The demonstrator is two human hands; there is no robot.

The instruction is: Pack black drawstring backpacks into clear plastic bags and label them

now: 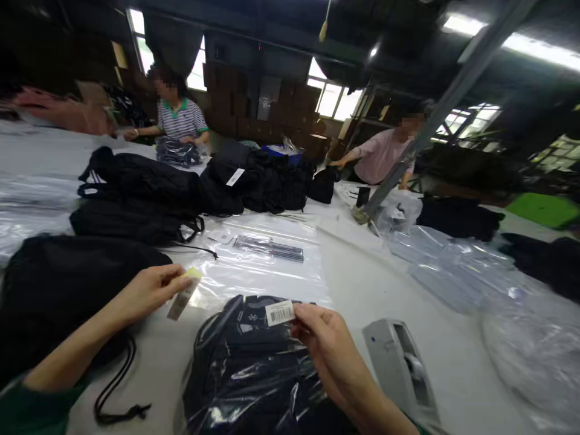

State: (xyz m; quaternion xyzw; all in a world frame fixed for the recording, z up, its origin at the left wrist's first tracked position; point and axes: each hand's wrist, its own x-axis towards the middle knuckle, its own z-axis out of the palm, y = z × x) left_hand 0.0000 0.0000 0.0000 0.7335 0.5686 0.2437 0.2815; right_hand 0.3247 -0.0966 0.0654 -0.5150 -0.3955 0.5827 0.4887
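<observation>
The right hand is pinching a small white barcode label by its right edge, thumb and fingers closing together on it. The label is sitting over the upper part of a dark backpack in clear plastic, which is lying just left of this hand and reaching below it; whether the label is touching the plastic, I cannot tell. The left hand is gripping a paper strip between thumb and fingers, its yellow end showing at the fingertips and its greyish length hanging below them, up and left of the backpack. Under the left forearm and to its left, a large black bag is spreading over the white table, and a black cord is trailing below the left hand. Beyond both hands, flat clear plastic with a striped dark print is lying on the table, and farther off a heap of black bags is piling up. Just right of the right hand, a grey plastic holder is resting, and farther right more clear bags are lying in a loose spread. Well beyond the left hand, a person in a striped shirt is handling a wrapped dark bundle; well beyond the right hand, a person in a pink top is reaching toward the heap.
</observation>
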